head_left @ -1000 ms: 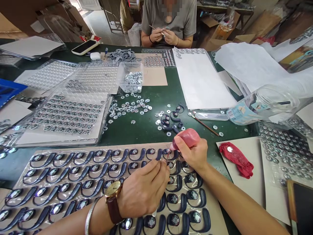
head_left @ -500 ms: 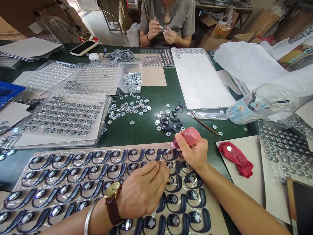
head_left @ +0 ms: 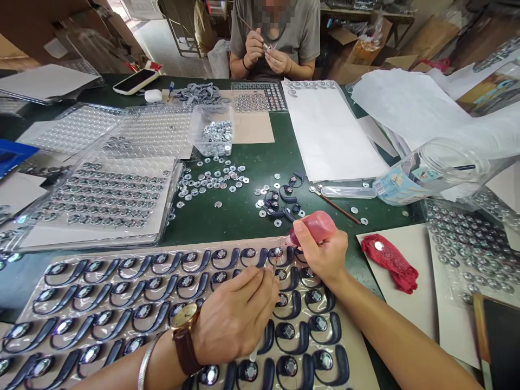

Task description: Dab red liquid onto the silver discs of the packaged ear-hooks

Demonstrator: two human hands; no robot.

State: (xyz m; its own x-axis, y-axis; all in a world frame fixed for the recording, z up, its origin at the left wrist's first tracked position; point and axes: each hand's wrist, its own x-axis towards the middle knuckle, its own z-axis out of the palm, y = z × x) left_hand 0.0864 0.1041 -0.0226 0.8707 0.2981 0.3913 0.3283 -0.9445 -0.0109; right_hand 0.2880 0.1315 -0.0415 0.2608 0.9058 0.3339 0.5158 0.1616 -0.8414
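My right hand [head_left: 327,257] is closed around a small soft squeeze bottle [head_left: 317,226] of red liquid. Its nozzle points left at a dark hook-shaped piece with a shiny round disc [head_left: 277,252] in the back row of the tray. My left hand [head_left: 238,314], wearing a watch [head_left: 186,319], pinches a slim pointed tool [head_left: 275,262]. The tool's tip is at that same disc, close to the nozzle; its kind is mostly hidden by my fingers. Rows of similar hook-shaped pieces fill the clear plastic tray [head_left: 227,245] under my hands.
Loose silver washers [head_left: 203,181] and several dark hooks [head_left: 284,197] lie behind the tray. A brush [head_left: 340,208], clear jar [head_left: 430,173] and red cloth [head_left: 390,262] are to the right. Other trays [head_left: 122,189] stand left. Across the table a person [head_left: 276,43] works with both hands.
The view shifts slightly. My hands stay nearly in place, the bottle's nozzle moving a little right of the disc. The person across lowers their hands slightly and brings them closer together.
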